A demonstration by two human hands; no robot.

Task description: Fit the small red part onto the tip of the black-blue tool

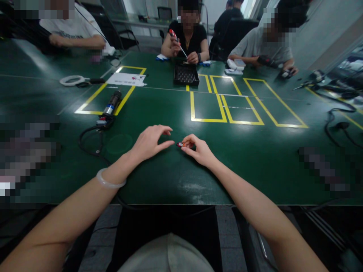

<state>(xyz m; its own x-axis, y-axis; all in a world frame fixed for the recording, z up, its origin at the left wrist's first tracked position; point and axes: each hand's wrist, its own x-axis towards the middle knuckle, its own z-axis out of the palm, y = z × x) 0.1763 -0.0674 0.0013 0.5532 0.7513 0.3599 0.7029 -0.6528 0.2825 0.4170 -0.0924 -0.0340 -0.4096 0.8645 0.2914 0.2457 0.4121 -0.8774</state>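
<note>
My right hand rests on the green table near its front edge and pinches a small red and black part between thumb and fingers. My left hand hovers just to the left of it, fingers apart and slightly curled, the forefinger stretched toward the small part without holding anything. A pale bangle sits on my left wrist.
An electric screwdriver with a black cable lies at the left. A black parts tray stands at the far middle before a person holding a red-handled screwdriver. Yellow tape boxes, a ring light and a paper sheet mark the table.
</note>
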